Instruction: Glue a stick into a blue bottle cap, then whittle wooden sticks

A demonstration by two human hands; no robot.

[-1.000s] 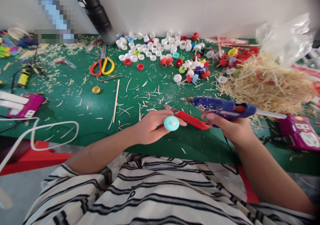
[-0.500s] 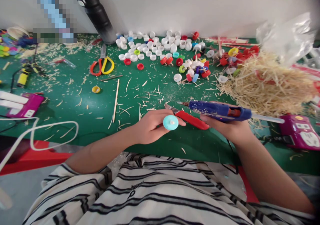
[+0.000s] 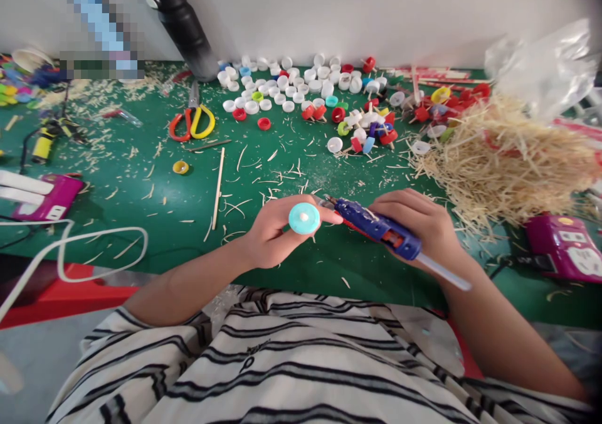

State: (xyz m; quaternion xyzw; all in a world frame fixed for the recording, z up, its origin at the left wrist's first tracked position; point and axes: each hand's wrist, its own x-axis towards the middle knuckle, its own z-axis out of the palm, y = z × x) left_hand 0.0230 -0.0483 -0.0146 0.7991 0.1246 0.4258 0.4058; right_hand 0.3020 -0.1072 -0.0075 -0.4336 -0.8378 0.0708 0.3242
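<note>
Between the thumb and fingers of my left hand (image 3: 273, 233) is a light-blue bottle cap (image 3: 301, 224), its face toward me, with a pale nub (image 3: 304, 216) near its middle. My right hand (image 3: 423, 220) is closed around a blue hot glue gun (image 3: 376, 226), whose nozzle points up and left, just right of the cap. A clear glue stick (image 3: 444, 271) juts from the gun's rear. Beneath the gun lies a red-handled utility knife (image 3: 350, 223), mostly covered. My left forefinger reaches toward the gun's front; whether they touch I cannot tell.
Many white and coloured caps (image 3: 286, 85) lie at the back. Orange-and-yellow scissors (image 3: 192, 123), a thin wooden stick (image 3: 219, 189) and a yellow cap (image 3: 180, 167) are on the left. Wood shavings (image 3: 512, 160) heap at right, near a magenta power strip (image 3: 564, 245). A black bottle (image 3: 183, 29) stands behind.
The glue gun has swung round and moved left, its nozzle now closer to my left hand and its rear lower. My left hand with the cap has shifted slightly left and up.
</note>
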